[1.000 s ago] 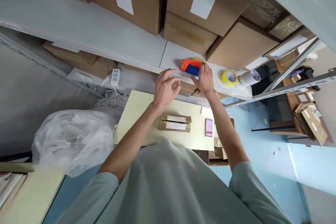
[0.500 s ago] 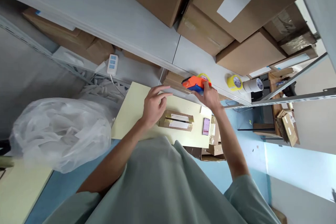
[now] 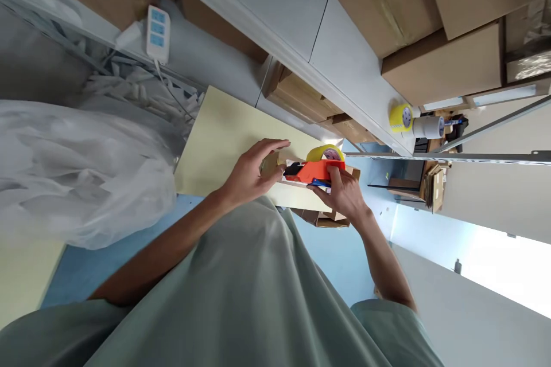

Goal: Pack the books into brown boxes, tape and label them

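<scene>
In the head view, my right hand (image 3: pixel 346 194) grips an orange tape dispenser (image 3: pixel 310 172) with a blue handle part and a yellow tape roll (image 3: pixel 317 153) on it. Its black front end points left, close to my left thumb. Below it lies a small cardboard box (image 3: pixel 271 161) on the pale yellow table (image 3: pixel 219 143), mostly covered by the dispenser and my hands. My left hand (image 3: pixel 249 171) is around the box's left end, thumb on the near side and fingers on the far side.
A grey shelf (image 3: pixel 275 17) with cardboard boxes (image 3: pixel 387 0) runs beyond the table. On its right end stand a yellow tape roll (image 3: pixel 400 118) and a white roll (image 3: pixel 426 126). A power strip (image 3: pixel 158 34) hangs at upper left; a big translucent bag (image 3: pixel 86 172) bulges at left.
My right hand has brought the tape dispenser down from near the shelf edge to over the box. My left hand has closed around the box's left end. The view has shifted.
</scene>
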Demonstrator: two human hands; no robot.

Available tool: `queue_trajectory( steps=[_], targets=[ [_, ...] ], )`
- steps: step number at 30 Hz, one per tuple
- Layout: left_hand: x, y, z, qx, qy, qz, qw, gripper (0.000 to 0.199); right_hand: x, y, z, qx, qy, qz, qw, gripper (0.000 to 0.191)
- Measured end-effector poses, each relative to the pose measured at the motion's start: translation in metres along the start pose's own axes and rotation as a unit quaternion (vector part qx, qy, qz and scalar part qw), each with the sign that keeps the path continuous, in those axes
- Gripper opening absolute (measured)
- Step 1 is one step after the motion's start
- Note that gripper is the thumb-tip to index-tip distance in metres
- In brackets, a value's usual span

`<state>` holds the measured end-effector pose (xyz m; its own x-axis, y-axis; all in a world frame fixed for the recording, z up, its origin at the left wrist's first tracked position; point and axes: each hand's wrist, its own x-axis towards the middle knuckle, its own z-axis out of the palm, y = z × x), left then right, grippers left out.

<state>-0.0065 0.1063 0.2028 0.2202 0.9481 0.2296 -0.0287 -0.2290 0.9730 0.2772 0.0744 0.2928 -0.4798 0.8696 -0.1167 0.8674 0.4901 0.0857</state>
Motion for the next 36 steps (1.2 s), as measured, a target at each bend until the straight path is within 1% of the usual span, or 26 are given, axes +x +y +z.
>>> queue_trajectory(
  steps=[2, 4, 6, 7, 11, 15, 17, 20, 22, 24, 25, 27, 29, 31, 34, 36],
  targets=[
    [-0.001, -0.002, -0.003, 0.001, -0.007, 0.006, 1.000, 0.036, -0.001, -0.006, -0.004, 0.012, -0.004, -0.016, 1.000, 0.056],
    [-0.002, -0.005, -0.004, 0.006, -0.020, 0.016, 1.000, 0.023, -0.002, -0.010, -0.007, 0.018, -0.014, -0.028, 0.999, 0.056],
    [-0.003, -0.008, -0.006, 0.010, -0.033, 0.023, 0.999, 0.012, -0.001, -0.013, -0.010, 0.019, -0.037, -0.030, 0.999, 0.058],
    [-0.003, -0.010, -0.006, 0.008, -0.036, 0.023, 0.999, 0.011, 0.000, -0.014, -0.012, 0.020, -0.054, -0.027, 0.998, 0.060],
    [-0.008, -0.016, -0.008, -0.021, -0.037, 0.002, 0.999, 0.019, 0.005, -0.020, -0.023, 0.027, -0.141, 0.000, 0.990, 0.066],
    [-0.013, -0.020, -0.009, -0.054, -0.036, -0.062, 0.996, 0.029, 0.017, -0.030, -0.035, 0.043, -0.228, 0.053, 0.971, 0.074],
    [-0.015, -0.024, -0.005, -0.062, -0.038, -0.112, 0.991, 0.034, 0.026, -0.037, -0.039, 0.050, -0.266, 0.097, 0.958, 0.075],
    [-0.019, -0.034, 0.005, -0.097, -0.048, -0.208, 0.972, 0.042, 0.040, -0.043, -0.040, 0.075, -0.323, 0.168, 0.928, 0.068],
    [-0.022, -0.044, 0.012, -0.141, -0.054, -0.267, 0.952, 0.046, 0.046, -0.042, -0.039, 0.101, -0.350, 0.198, 0.910, 0.065],
    [-0.026, -0.058, 0.014, -0.172, -0.047, -0.308, 0.935, 0.048, 0.048, -0.033, -0.041, 0.123, -0.381, 0.210, 0.892, 0.064],
    [-0.028, -0.067, 0.014, -0.175, -0.035, -0.322, 0.930, 0.048, 0.047, -0.027, -0.043, 0.128, -0.400, 0.213, 0.882, 0.064],
    [-0.033, -0.089, 0.008, -0.162, 0.010, -0.343, 0.925, 0.048, 0.045, -0.012, -0.051, 0.130, -0.441, 0.220, 0.860, 0.064],
    [-0.037, -0.112, 0.003, -0.152, 0.053, -0.361, 0.919, 0.047, 0.045, 0.002, -0.061, 0.128, -0.466, 0.244, 0.841, 0.066],
    [-0.040, -0.132, 0.003, -0.156, 0.054, -0.380, 0.910, 0.044, 0.047, 0.011, -0.071, 0.141, -0.474, 0.275, 0.825, 0.069],
    [-0.042, -0.152, 0.016, -0.174, 0.051, -0.403, 0.897, 0.043, 0.057, 0.011, -0.081, 0.173, -0.470, 0.303, 0.810, 0.071],
    [-0.043, -0.159, 0.031, -0.187, 0.061, -0.412, 0.890, 0.046, 0.066, 0.006, -0.086, 0.182, -0.461, 0.306, 0.813, 0.071]
  ],
)
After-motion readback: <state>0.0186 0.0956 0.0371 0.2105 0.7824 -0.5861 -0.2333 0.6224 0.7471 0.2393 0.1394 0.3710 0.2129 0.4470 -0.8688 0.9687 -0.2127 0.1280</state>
